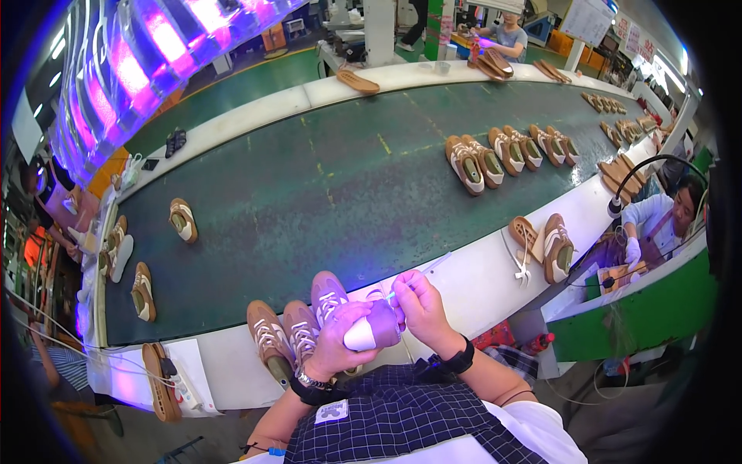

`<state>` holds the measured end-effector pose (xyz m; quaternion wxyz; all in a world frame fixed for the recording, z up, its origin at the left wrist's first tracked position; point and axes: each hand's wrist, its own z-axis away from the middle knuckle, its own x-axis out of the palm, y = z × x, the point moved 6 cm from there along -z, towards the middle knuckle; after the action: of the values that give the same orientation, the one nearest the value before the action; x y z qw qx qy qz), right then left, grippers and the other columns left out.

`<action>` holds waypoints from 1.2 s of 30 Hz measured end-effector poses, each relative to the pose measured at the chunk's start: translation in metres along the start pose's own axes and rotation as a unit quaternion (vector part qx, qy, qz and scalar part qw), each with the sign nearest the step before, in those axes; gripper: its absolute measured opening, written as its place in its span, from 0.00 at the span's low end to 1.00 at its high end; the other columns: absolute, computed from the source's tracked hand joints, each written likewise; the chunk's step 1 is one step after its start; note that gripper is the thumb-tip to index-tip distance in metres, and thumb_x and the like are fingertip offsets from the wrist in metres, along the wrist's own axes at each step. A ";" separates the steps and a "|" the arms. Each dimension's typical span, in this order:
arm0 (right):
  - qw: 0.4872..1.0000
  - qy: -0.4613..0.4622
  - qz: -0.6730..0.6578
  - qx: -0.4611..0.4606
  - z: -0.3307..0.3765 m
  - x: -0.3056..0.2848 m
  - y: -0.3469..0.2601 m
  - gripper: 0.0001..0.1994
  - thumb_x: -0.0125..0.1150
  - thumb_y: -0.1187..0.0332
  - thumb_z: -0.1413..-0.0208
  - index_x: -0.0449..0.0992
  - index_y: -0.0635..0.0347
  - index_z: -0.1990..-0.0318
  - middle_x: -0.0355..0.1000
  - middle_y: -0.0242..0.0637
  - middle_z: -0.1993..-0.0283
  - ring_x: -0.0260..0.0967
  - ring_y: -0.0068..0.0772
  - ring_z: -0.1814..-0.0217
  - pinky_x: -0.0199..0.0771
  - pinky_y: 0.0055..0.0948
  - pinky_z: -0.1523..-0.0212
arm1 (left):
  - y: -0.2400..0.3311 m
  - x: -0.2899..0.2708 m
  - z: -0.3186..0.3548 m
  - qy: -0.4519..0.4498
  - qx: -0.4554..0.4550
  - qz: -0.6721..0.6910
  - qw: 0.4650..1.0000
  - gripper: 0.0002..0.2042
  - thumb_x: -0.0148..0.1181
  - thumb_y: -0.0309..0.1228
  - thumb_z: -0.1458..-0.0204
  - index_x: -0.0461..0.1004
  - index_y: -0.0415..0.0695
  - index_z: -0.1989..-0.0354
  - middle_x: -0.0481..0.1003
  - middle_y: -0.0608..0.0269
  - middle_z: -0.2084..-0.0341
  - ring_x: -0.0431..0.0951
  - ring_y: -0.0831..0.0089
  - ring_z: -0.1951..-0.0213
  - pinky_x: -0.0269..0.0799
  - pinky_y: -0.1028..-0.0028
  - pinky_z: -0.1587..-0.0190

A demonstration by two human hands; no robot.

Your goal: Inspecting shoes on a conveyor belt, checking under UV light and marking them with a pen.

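Note:
My left hand (338, 344) is wrapped round a shoe (384, 325) with a pale heel, tilted above the white front ledge. Its upper looks purple under the light. My right hand (421, 305) is closed in a pinch at the shoe's far right edge. A small pale, thin thing shows at those fingertips, too small to name. Beside my left hand stand a brown sneaker (267, 329) with white laces, a second sneaker (300, 323) and a third sneaker (328, 292) just beyond, partly hidden by the hand.
A green conveyor belt (309, 201) carries several brown sneakers (465, 164). On the ledge to the right are a sneaker (556, 247) and a sole (523, 230); a sole (160, 381) and power strip (184, 384) lie left. Co-workers sit at right (661, 220) and far side (508, 39).

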<state>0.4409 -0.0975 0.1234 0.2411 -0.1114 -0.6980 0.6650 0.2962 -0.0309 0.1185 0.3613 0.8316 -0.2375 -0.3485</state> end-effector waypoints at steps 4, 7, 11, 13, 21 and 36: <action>0.977 0.031 0.183 -0.104 0.001 0.002 -0.007 0.06 0.48 0.70 0.40 0.67 0.63 0.64 0.68 0.33 0.76 0.66 0.20 0.76 0.66 0.21 0.75 | -0.001 0.000 0.001 0.000 0.003 0.000 1.000 0.32 0.71 0.28 0.73 0.68 0.41 0.52 0.72 0.54 0.54 0.72 0.57 0.52 0.66 0.63 0.48; 0.962 0.027 0.241 -0.123 0.002 0.004 -0.012 0.06 0.49 0.70 0.41 0.67 0.65 0.62 0.72 0.40 0.74 0.72 0.30 0.71 0.71 0.29 0.69 | -0.002 0.001 0.002 -0.008 0.001 0.007 1.000 0.32 0.71 0.28 0.73 0.68 0.41 0.52 0.72 0.54 0.54 0.72 0.57 0.52 0.66 0.63 0.48; 0.962 0.017 0.244 -0.121 0.002 0.007 -0.018 0.06 0.48 0.70 0.41 0.67 0.64 0.63 0.72 0.42 0.73 0.72 0.33 0.70 0.71 0.29 0.68 | -0.002 0.002 0.000 -0.015 0.006 0.004 1.000 0.32 0.71 0.28 0.73 0.67 0.41 0.52 0.72 0.53 0.53 0.72 0.56 0.51 0.66 0.62 0.48; 0.961 0.004 0.251 -0.112 0.001 0.009 -0.019 0.07 0.48 0.70 0.41 0.67 0.64 0.63 0.72 0.43 0.72 0.72 0.35 0.70 0.71 0.30 0.68 | -0.002 0.002 -0.001 -0.017 0.006 0.022 1.000 0.32 0.71 0.28 0.73 0.67 0.41 0.52 0.71 0.53 0.53 0.72 0.56 0.51 0.66 0.62 0.48; 0.957 0.001 0.270 -0.110 -0.005 0.009 -0.017 0.07 0.48 0.70 0.42 0.66 0.65 0.63 0.71 0.45 0.71 0.72 0.40 0.70 0.71 0.32 0.68 | -0.004 0.001 -0.005 -0.019 0.011 0.016 1.000 0.33 0.72 0.28 0.73 0.66 0.41 0.52 0.71 0.52 0.53 0.72 0.56 0.52 0.66 0.62 0.49; 0.947 0.001 0.277 -0.161 -0.004 0.007 -0.020 0.06 0.49 0.71 0.43 0.67 0.64 0.63 0.71 0.44 0.72 0.72 0.39 0.71 0.71 0.32 0.68 | -0.005 -0.001 -0.012 -0.016 0.009 0.015 1.000 0.32 0.71 0.28 0.73 0.67 0.40 0.53 0.72 0.51 0.54 0.73 0.56 0.53 0.68 0.63 0.50</action>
<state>0.4397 -0.0924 0.1440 0.0276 -0.3384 -0.7373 0.5841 0.3048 -0.0217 0.1211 0.3553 0.8256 -0.2584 -0.3541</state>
